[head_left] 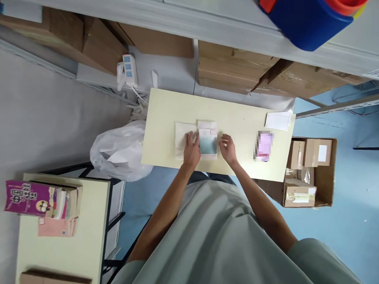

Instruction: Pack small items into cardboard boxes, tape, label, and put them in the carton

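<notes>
On the pale yellow table in front of me lies a teal and white booklet (208, 143), on top of an unfolded white paper sheet (207, 124). My left hand (192, 151) lies flat over the paper at the booklet's left side, fingers apart, with fingertips by its edge. Just right of the booklet is my right hand (228, 148), its fingers loosely bent and a little apart. Nothing shows between those fingers. More white paper (180, 136) spreads out left of my left hand.
Farther right on the table (169, 103) are a blurred pink item (265, 145) and white cards (277, 120). A clear plastic bag (121, 151) hangs at the left edge. A box of small cartons (333, 169) stands right. A power strip (130, 70) sits behind.
</notes>
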### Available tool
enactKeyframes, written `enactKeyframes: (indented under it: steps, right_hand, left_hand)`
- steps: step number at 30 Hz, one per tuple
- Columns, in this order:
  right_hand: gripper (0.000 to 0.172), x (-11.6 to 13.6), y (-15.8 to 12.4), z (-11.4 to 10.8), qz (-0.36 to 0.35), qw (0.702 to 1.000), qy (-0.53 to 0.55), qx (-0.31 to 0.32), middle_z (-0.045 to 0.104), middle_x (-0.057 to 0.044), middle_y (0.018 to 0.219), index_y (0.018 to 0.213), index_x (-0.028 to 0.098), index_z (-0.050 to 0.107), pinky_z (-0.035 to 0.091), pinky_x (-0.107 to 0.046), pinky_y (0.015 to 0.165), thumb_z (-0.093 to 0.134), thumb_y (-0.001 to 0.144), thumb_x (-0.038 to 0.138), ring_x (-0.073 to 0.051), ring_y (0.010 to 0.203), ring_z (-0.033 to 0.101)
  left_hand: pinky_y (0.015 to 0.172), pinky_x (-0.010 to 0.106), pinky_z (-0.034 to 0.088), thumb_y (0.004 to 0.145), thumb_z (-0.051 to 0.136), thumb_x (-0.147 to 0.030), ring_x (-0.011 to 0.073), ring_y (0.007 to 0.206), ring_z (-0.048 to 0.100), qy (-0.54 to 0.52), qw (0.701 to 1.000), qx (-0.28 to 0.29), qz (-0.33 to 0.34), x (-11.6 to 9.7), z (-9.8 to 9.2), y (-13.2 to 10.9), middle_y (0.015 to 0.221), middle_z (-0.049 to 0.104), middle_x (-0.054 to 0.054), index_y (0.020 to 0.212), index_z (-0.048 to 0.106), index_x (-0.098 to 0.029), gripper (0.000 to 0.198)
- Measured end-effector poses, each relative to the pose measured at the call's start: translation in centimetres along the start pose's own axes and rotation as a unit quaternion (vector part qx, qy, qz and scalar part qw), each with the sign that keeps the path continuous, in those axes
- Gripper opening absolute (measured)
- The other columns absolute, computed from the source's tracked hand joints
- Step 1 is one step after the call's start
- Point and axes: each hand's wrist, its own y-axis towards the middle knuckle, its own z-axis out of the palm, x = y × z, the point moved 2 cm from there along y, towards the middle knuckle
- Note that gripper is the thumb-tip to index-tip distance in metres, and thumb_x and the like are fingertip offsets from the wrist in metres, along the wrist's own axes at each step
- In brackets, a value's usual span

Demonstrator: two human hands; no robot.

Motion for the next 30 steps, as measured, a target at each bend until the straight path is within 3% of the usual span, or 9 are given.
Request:
enactKeyframes:
  steps: [4, 7, 12, 15, 20, 24, 30]
  right_hand:
    - [0.058, -2.2, -2.6, -2.7, 0.086, 0.994, 0.072, -0.012, 0.074, -0.022, 0.130, 0.140, 0.016, 0.061, 0.064, -0.049, 0.098, 0.061, 0.100, 0.058, -0.031, 0.115, 0.076]
    - [0.059, -2.9, -2.8, -5.3, 0.106, 0.991, 0.064, -0.048, 0.074, -0.022, 0.130, 0.130, 0.014, 0.068, 0.064, -0.049, 0.099, 0.063, 0.095, 0.062, -0.030, 0.110, 0.076]
    - [0.044, -2.5, -2.6, -8.1, 0.086, 0.993, 0.052, -0.068, 0.074, -0.020, 0.128, 0.120, 0.018, 0.067, 0.064, -0.047, 0.097, 0.064, 0.094, 0.053, -0.029, 0.111, 0.076]
    - [0.033, -0.9, -3.0, -8.5, 0.052, 0.997, 0.036, -0.043, 0.074, -0.017, 0.127, 0.121, 0.020, 0.064, 0.065, -0.044, 0.094, 0.058, 0.098, 0.043, -0.026, 0.106, 0.077]
    - [0.027, 3.1, -4.6, -7.6, -0.013, 0.996, -0.083, 0.001, 0.071, -0.013, 0.127, 0.125, 0.023, 0.066, 0.065, -0.041, 0.092, 0.054, 0.102, 0.030, -0.025, 0.102, 0.076]
    - [0.032, 5.7, -5.6, -4.5, -0.047, 0.981, -0.184, 0.047, 0.065, -0.014, 0.134, 0.133, 0.025, 0.065, 0.066, -0.042, 0.090, 0.053, 0.104, 0.026, -0.028, 0.108, 0.074]
    - [0.036, 7.0, -5.6, 2.1, -0.084, 0.945, -0.290, 0.121, 0.061, -0.018, 0.138, 0.139, 0.026, 0.063, 0.067, -0.041, 0.084, 0.049, 0.106, 0.020, -0.033, 0.123, 0.063]
  left_hand:
    - [0.133, 0.067, 0.031, 0.098, 0.042, -0.005, 0.0390, 0.171, 0.012, -0.021, 0.999, -0.021, -0.030, -4.2, 4.2, -1.0, 0.175, 0.037, 0.021, 0.164, 0.045, -0.018, 0.068]
    - [0.133, 0.069, 0.030, 0.097, 0.046, -0.005, 0.0404, 0.171, 0.013, -0.049, 0.997, -0.036, -0.049, -7.3, 7.0, -1.5, 0.175, 0.036, 0.022, 0.163, 0.046, -0.018, 0.067]
    - [0.133, 0.072, 0.029, 0.095, 0.053, -0.008, 0.0408, 0.170, 0.016, -0.078, 0.994, -0.043, -0.069, -9.8, 9.2, -1.8, 0.176, 0.036, 0.020, 0.164, 0.044, -0.021, 0.071]
    - [0.133, 0.069, 0.031, 0.093, 0.053, -0.007, 0.0395, 0.168, 0.025, -0.065, 0.997, -0.020, -0.038, -9.1, 8.3, -1.6, 0.172, 0.042, 0.020, 0.163, 0.045, -0.017, 0.071]
    - [0.130, 0.061, 0.036, 0.094, 0.051, -0.010, 0.0375, 0.162, 0.038, -0.020, 0.999, 0.035, 0.020, -5.6, 4.4, -2.0, 0.174, 0.041, 0.019, 0.165, 0.043, -0.017, 0.071]
    - [0.125, 0.059, 0.040, 0.095, 0.060, -0.020, 0.0394, 0.155, 0.044, 0.022, 0.999, 0.047, -0.002, -2.9, 1.7, -2.7, 0.170, 0.047, 0.020, 0.172, 0.029, -0.017, 0.083]
    - [0.114, 0.051, 0.048, 0.098, 0.056, -0.025, 0.0362, 0.140, 0.056, 0.033, 0.998, 0.045, -0.022, -1.6, 0.8, -3.1, 0.157, 0.062, 0.019, 0.173, 0.025, -0.018, 0.082]
